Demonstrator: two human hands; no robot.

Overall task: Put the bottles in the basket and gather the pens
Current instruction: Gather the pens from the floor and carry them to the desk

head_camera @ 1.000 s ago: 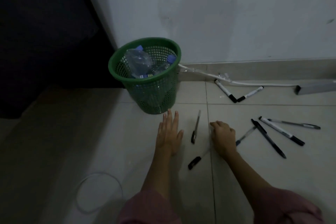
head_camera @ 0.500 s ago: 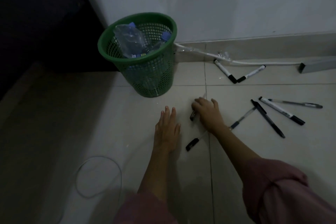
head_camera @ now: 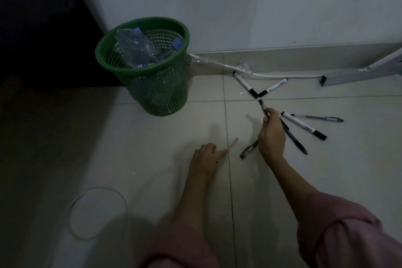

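A green mesh basket [head_camera: 176, 32] stands by the wall with clear plastic bottles [head_camera: 136, 49] inside it. My right hand [head_camera: 272, 137] is closed on a dark pen [head_camera: 262, 106] that points up and away. My left hand [head_camera: 206, 159] rests on the floor tiles, its fingers pinching the end of a clear pen [head_camera: 232, 144]. Another dark pen [head_camera: 249, 149] lies between my hands. To the right lie a black pen [head_camera: 294, 140], a white marker [head_camera: 304, 125] and a thin pen [head_camera: 317, 118]. Two white markers [head_camera: 244, 85] [head_camera: 273, 87] form a V near the baseboard.
A white cable [head_camera: 272, 75] runs along the baseboard behind the basket. A grey metal frame [head_camera: 359, 74] lies at the far right. A loop of white cord [head_camera: 97, 213] sits on the floor at lower left. A dark opening fills the left.
My right hand picked a dark pen off the floor and moved right with it. My left hand went from flat and spread to curled on a clear pen.
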